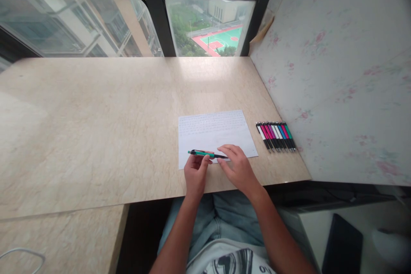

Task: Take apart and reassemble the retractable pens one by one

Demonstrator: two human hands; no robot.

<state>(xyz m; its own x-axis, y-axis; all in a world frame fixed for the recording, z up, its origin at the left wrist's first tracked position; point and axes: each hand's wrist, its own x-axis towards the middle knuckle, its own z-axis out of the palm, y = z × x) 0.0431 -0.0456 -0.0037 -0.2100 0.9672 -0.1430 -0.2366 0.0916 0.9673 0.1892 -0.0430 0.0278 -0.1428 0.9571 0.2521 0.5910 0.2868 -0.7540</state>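
A green pen with a black grip and black clip (202, 153) is held level in my left hand (196, 173), pinched between thumb and fingers above the lower part of a paper sheet (221, 139). Its black tip points right, into the gap between the thumb and fingers of my right hand (236, 166). Those right fingers are parted around the tip; whether they touch it is hard to see. Rows of handwriting cover the sheet's upper part.
Right of the sheet, several pens (276, 136) in mixed colours lie side by side near the papered wall (324, 107). The marble-patterned desk (105, 132) reaches back to the window. A white cable (24, 250) rests at lower left.
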